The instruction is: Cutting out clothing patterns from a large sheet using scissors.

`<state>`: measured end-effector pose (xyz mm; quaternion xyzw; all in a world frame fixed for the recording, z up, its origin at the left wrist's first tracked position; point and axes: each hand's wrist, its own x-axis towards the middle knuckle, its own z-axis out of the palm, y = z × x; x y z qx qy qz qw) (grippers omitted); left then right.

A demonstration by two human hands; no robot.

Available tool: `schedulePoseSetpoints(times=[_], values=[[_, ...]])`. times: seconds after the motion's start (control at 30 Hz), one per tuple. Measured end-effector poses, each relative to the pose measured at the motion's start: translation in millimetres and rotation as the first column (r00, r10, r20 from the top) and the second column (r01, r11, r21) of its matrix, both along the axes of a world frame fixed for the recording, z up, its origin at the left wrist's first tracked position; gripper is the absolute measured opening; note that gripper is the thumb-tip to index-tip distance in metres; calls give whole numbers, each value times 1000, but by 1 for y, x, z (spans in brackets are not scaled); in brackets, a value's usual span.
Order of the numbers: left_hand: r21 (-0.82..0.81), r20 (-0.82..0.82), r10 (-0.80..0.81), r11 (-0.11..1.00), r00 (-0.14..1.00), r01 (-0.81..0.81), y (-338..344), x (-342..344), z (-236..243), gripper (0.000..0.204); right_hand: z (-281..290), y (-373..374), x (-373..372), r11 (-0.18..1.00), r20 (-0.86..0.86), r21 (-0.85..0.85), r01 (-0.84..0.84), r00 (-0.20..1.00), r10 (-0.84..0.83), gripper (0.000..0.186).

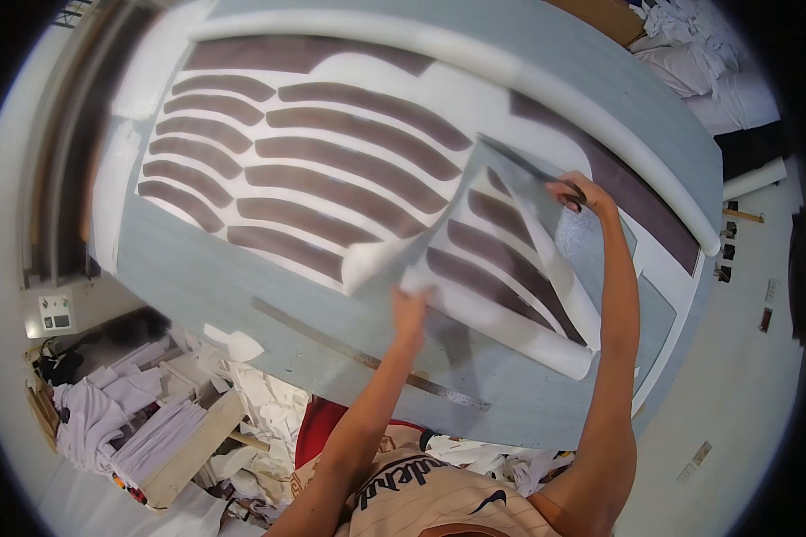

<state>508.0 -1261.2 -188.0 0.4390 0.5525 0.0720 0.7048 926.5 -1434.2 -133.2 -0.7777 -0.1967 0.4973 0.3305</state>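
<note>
The left hand [410, 309] presses down on the near edge of a white sheet [501, 268] that carries dark curved strips. Its fingers lie flat against the sheet rather than closing on it, though their tips are hard to make out. The right hand [575, 191] reaches further across the tabletop [215, 277] and grips the far corner of the same sheet, fingers shut around dark scissors [571, 199] at that corner; how the blades stand cannot be told.

The sheet sits toward the right side of the tabletop, its near end curled into a loose roll and its left edge lifted and folded over. It overlaps the right edge of a larger white sheet [313, 152] with two columns of dark curved strips, which covers the middle and left of the tabletop. A long white roll [475, 54] lies along the far edge, bending down toward the right corner. A metal ruler [367, 358] lies slantwise on the bare grey surface near the near edge, just beside the left forearm.

Below the near edge, on the left, stacks of white fabric pieces [125, 421] lie heaped on a low shelf. More white bundles [707, 63] are piled beyond the far right corner.
</note>
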Motion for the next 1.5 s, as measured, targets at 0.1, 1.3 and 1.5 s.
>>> schedulePoseSetpoints(times=[0.1, 1.3, 1.5], values=[[-201, -127, 54, 977, 991, -78, 15, -5, 17, 64, -5, 16, -3, 1000, -33, 11, -21, 999, 21, 48], [-432, -118, 354, 823, 928, -369, 24, -30, -10, 31, -34, 23, -22, 997, -74, 78, -21, 997, 27, 46], [-321, -66, 203, 923, 977, -213, 29, -44, -8, 38, -38, 26, -29, 995, -40, 104, 0, 999, 4, 42]])
